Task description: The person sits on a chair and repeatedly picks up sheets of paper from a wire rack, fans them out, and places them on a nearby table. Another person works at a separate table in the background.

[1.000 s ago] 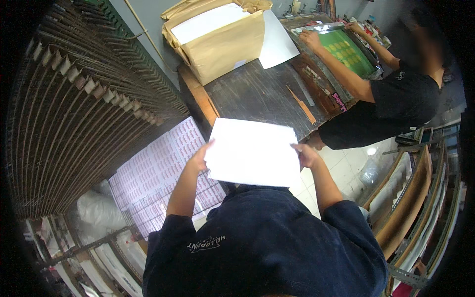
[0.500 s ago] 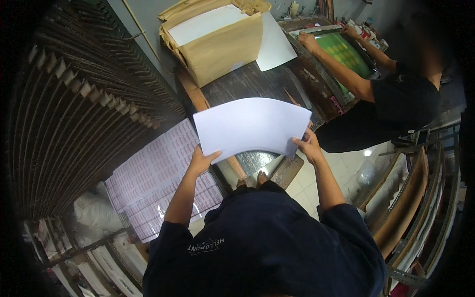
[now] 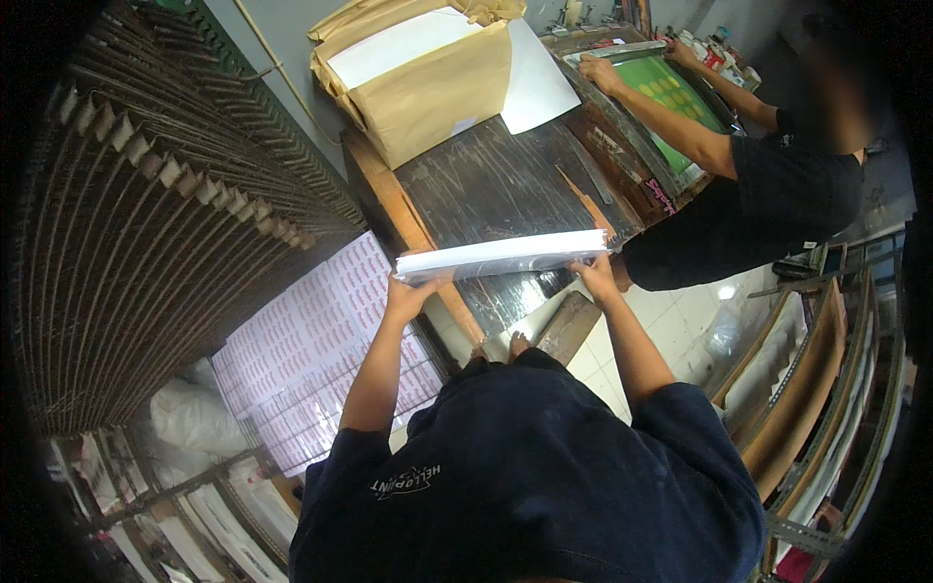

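Note:
A stack of white paper sheets point(image 3: 501, 255) is held nearly on edge above the near end of the dark wooden table point(image 3: 466, 185). Its long top edge faces up, and the sheets look slightly fanned at the ends. My left hand point(image 3: 412, 293) is closed on the left end, thumb along the near face. At the right end, my right hand point(image 3: 595, 274) grips the stack in the same way. Most of the fingers are hidden behind the paper.
An opened brown paper package point(image 3: 437, 97) of white sheets stands on the table, a loose sheet point(image 3: 539, 83) beside it. At right, a co-worker's hands point(image 3: 603, 74) hold a green screen frame point(image 3: 651, 92). Printed sheets point(image 3: 311, 340) lie on a rack at left, below dark metal racks point(image 3: 146, 243).
The paper stack has tipped from showing its broad face to standing nearly on edge. Both my hands still hold its ends. The co-worker's hands have barely moved.

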### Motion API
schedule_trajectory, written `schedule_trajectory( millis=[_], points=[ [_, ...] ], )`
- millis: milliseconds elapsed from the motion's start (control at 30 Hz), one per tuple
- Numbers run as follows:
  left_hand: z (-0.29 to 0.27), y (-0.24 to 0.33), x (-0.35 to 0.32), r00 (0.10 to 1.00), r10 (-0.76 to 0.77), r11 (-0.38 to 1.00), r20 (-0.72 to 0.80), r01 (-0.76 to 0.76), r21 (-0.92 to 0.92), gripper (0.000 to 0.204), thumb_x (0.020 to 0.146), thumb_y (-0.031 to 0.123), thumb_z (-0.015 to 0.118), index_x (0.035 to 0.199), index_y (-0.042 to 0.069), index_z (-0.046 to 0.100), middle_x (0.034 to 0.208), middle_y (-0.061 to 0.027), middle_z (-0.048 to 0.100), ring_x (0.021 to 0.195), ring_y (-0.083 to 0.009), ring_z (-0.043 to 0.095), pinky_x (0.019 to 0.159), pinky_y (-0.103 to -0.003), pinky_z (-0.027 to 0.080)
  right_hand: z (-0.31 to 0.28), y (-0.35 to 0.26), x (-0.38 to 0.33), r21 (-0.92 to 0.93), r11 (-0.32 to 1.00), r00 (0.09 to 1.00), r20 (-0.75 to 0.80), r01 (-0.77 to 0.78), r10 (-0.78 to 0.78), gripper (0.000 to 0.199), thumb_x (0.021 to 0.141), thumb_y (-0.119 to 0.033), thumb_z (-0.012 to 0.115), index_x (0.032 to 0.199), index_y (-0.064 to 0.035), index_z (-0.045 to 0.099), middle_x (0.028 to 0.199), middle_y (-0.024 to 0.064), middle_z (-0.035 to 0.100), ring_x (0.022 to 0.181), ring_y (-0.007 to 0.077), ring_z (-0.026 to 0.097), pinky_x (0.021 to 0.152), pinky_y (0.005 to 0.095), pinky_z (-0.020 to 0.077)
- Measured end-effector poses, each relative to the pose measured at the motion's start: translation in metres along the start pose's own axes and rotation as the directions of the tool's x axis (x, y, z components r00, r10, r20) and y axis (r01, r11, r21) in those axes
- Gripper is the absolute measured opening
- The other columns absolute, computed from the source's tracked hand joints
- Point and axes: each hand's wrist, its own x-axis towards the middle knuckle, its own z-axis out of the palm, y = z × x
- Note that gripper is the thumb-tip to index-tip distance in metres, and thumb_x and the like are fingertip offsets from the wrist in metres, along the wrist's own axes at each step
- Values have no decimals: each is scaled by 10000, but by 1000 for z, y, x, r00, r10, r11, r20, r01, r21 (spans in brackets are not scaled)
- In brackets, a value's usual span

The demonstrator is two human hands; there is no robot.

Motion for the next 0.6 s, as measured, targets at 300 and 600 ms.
schedule_trajectory(
  millis=[300,600],
  points=[
    [1,6,5,998,-70,998,-3,71,1,332,652,-46,702,947,29,567,912,-41,634,858,-135,598,787,-290,484,82,31,-50,-188,951,927,-331,-245,174,581,672,-442,766,955,25,570,765,89,601,702,214,576,677,351,471],
    [5,8,22,989,-142,988,-40,144,48,328,659,-14,717,969,13,614,914,-49,649,851,-158,612,776,-302,488,-42,168,-6,-37,913,549,-809,-407,212,356,868,-322,526,874,23,614,782,175,627,684,231,602,627,357,476]
  ],
)
